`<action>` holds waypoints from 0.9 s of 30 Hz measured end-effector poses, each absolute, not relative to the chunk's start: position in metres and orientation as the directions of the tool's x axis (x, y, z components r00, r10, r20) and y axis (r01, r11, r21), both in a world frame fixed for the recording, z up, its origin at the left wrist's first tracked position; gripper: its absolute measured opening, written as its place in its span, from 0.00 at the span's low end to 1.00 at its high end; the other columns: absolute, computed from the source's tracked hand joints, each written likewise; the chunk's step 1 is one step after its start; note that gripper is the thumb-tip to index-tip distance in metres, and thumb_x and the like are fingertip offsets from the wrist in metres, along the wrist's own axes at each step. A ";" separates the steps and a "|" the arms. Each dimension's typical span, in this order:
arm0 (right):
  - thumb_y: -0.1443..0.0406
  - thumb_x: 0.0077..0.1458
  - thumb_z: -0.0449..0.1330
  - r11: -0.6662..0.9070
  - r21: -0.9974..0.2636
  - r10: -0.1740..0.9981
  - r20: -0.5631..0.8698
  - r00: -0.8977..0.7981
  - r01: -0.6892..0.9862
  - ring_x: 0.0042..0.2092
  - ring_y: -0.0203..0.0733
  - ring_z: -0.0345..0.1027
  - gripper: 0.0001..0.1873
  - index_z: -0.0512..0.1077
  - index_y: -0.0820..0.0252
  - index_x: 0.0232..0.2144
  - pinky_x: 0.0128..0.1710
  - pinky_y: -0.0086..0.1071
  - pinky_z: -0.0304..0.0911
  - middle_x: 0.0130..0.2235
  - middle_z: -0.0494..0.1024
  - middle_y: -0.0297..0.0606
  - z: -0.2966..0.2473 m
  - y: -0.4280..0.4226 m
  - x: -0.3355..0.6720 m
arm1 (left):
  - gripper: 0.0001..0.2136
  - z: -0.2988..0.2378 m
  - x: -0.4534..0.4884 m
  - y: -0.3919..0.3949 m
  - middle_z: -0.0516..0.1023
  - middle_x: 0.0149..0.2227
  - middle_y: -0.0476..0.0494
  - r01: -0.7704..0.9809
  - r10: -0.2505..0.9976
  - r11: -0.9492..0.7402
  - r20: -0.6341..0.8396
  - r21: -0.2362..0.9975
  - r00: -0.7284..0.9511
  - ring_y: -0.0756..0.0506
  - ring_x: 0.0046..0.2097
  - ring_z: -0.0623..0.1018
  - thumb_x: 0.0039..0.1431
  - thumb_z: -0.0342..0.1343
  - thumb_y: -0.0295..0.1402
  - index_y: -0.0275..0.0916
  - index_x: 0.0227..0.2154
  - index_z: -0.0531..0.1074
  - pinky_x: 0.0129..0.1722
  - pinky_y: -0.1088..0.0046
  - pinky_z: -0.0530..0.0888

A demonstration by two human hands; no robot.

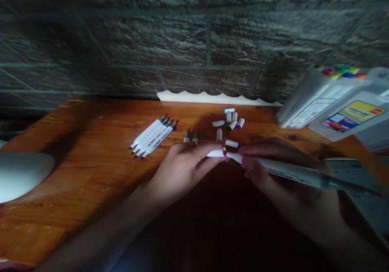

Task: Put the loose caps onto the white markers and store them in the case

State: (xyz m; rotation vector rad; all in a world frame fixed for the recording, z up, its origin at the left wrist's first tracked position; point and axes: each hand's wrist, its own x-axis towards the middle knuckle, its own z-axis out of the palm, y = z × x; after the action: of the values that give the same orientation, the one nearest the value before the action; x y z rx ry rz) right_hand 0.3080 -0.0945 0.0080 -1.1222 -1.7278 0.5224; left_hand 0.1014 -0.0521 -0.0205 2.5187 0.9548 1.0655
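Observation:
My left hand [182,164] pinches a small white marker cap [216,153] between thumb and fingers. My right hand [267,162] grips a long white marker [288,172] whose tip meets the cap at the middle of the wooden desk [91,175]. Both hands hover just above the desk. Beyond them lie several loose white caps [230,124]. Several uncapped white markers [153,136] lie side by side to the left, and two short dark marker ends [190,136] show just past my left fingers.
A white marker case [328,98] with coloured marker ends showing stands at the right back. A rounded white object [21,175] sits at the left edge. A dark stone-pattern wall [182,41] rises behind the desk. A patterned sheet [361,183] lies at the right.

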 end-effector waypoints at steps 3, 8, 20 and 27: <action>0.68 0.56 0.65 0.493 -0.748 0.862 0.491 -0.128 0.444 0.35 0.34 0.77 0.07 0.78 0.55 0.38 0.37 0.24 0.72 0.37 0.82 0.31 0.005 -0.094 0.308 | 0.09 -0.021 0.102 -0.052 0.84 0.44 0.50 0.456 0.644 -0.765 0.545 0.455 0.536 0.52 0.41 0.84 0.62 0.60 0.27 0.38 0.45 0.77 0.45 0.83 0.76; 0.67 0.57 0.65 0.497 -0.719 0.858 0.489 -0.156 0.486 0.38 0.34 0.77 0.08 0.78 0.53 0.40 0.38 0.24 0.72 0.38 0.82 0.30 0.000 -0.092 0.307 | 0.10 -0.028 0.103 -0.051 0.84 0.45 0.50 0.471 0.642 -0.767 0.541 0.437 0.544 0.51 0.40 0.84 0.63 0.60 0.28 0.38 0.47 0.76 0.43 0.82 0.76; 0.62 0.57 0.65 0.404 -0.738 0.844 0.528 0.090 0.540 0.37 0.41 0.77 0.07 0.78 0.56 0.39 0.39 0.36 0.73 0.37 0.81 0.37 -0.008 -0.071 0.338 | 0.09 -0.021 0.101 -0.053 0.85 0.41 0.48 0.506 0.691 -0.720 0.560 0.475 0.457 0.50 0.37 0.83 0.59 0.63 0.29 0.38 0.43 0.77 0.43 0.78 0.78; 0.66 0.58 0.65 0.457 -0.779 0.858 0.514 0.018 0.429 0.33 0.33 0.76 0.05 0.77 0.55 0.38 0.33 0.25 0.73 0.35 0.81 0.32 0.001 -0.084 0.323 | 0.09 -0.024 0.101 -0.051 0.85 0.41 0.47 0.498 0.697 -0.715 0.554 0.491 0.455 0.49 0.39 0.83 0.60 0.63 0.29 0.38 0.44 0.77 0.43 0.77 0.78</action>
State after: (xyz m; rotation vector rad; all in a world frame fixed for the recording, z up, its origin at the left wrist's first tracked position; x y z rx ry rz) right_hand 0.3233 -0.0843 0.0008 -1.1467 -1.6020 0.4845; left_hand 0.1012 -0.0506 -0.0238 2.4491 1.0304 1.1137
